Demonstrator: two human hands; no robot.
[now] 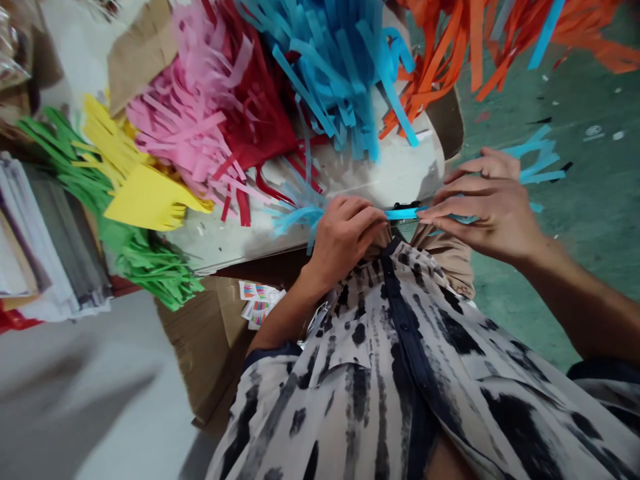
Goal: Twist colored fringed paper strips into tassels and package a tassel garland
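Note:
A blue tissue-paper tassel (401,214) is stretched sideways in front of my waist, its middle narrowed to a tight band. My left hand (345,235) is closed around one side of that band, and a blurred blue fringe (299,217) fans out beyond it. On the other side, my right hand (487,203) pinches the band between thumb and fingers. More blue fringe (537,160) spreads out behind the right hand. The fingers cover part of the twisted middle.
Piles of cut tissue fringe lie on the white table (390,177): blue (330,60), pink (195,100), red (260,100), yellow (145,197), green (155,267) and orange (445,60). Below the table edge stands a cardboard box (200,340) beside printed cards (260,303). Paper stacks (55,233) are at left.

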